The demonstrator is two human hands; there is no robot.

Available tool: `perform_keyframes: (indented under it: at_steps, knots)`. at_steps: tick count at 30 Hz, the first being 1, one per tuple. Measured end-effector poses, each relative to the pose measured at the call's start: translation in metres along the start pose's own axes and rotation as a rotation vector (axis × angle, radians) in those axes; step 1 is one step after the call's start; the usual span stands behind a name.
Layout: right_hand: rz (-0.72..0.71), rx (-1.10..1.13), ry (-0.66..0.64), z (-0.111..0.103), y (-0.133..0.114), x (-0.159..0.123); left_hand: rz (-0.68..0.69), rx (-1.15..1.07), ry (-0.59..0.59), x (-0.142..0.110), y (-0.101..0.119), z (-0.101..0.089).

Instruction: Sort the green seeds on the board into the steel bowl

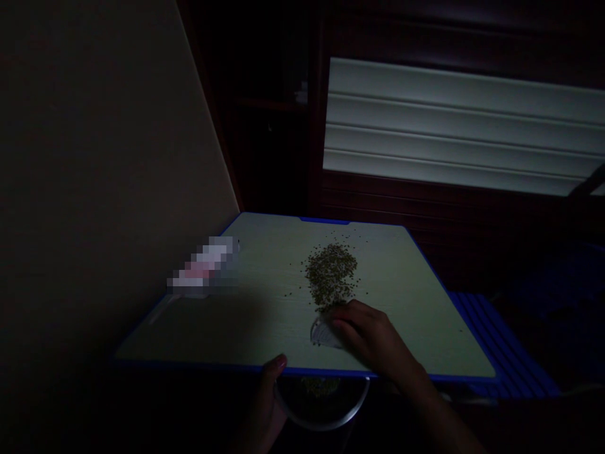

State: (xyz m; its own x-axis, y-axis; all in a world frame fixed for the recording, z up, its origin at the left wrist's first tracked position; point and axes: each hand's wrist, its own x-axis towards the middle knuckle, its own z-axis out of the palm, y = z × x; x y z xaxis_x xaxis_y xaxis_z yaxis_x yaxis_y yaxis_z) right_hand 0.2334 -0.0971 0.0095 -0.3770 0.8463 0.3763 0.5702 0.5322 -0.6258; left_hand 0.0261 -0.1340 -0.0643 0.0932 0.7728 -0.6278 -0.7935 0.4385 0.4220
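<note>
Small dark green beans [331,272], like mung beans, lie in a loose patch on the pale tabletop [265,252]. My right hand [366,328] is at the near end of the patch, its fingers curled down together among the beans. Beside its thumb, a pale grey curved piece [324,334] lies partly covered, and I cannot tell what it is. Just below the table's near edge, my left hand [274,397] grips a metal bowl [326,425] by its left side, thumb up at the table edge. More beans show inside the bowl.
At the table's left edge lies a blurred white and pink package [203,268], against the wall [118,157]. Blue slats [501,340] of a seat or rack are at the right. A dark wooden cabinet with pale louvres [449,126] stands behind. The room is dim.
</note>
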Motion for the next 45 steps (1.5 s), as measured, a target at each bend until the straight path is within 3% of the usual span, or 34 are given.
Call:
perform_keyframes:
  at_steps: [10, 23, 32, 42, 45]
  knots:
    - [-0.086, 0.017, -0.105, 0.002, -0.001, -0.002, 0.014, -0.008, 0.127, 0.000, -0.001, 0.001]
    - [-0.140, 0.122, -0.146, -0.003, -0.010, -0.003, -0.036, -0.023, 0.011, -0.001, -0.001, 0.010]
    - [-0.153, 0.169, -0.143, -0.004, -0.011, -0.002, 0.013, -0.012, 0.026, -0.011, 0.004, 0.019]
    - [-0.135, 0.124, -0.140, -0.004, -0.010, -0.004, 0.058, 0.001, 0.092, -0.017, 0.004, 0.008]
    - [-0.085, 0.075, -0.088, -0.002, -0.007, -0.002, 0.050, 0.007, 0.110, -0.014, 0.003, 0.002]
